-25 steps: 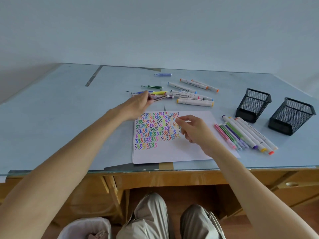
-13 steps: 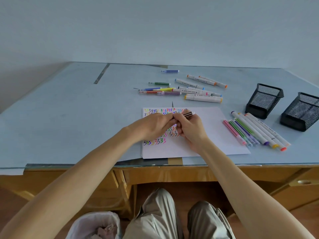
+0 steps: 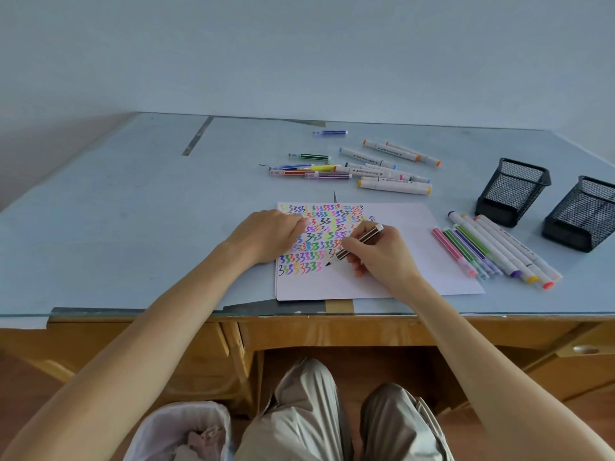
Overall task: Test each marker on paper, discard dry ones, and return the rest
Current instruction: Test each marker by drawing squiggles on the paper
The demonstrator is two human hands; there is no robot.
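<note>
My right hand grips a brown-striped marker like a pen. The marker's bare dark tip touches the white paper just right of the lowest rows of coloured squiggles. My left hand rests on the sheet's upper left part with its fingers curled under. The marker's cap is off and hidden, seemingly inside that fist. A loose group of thin and thick markers lies behind the paper. Another row of markers lies side by side to the right of the sheet.
Two black mesh pen cups stand at the right of the glass-topped desk. A bin lined with a white bag sits on the floor by my left knee. The paper reaches near the desk's front edge.
My left hand took the brown marker from the back group and brought it over the paper. Both hands pulled the cap off. Now the right hand has set the tip on the sheet.
</note>
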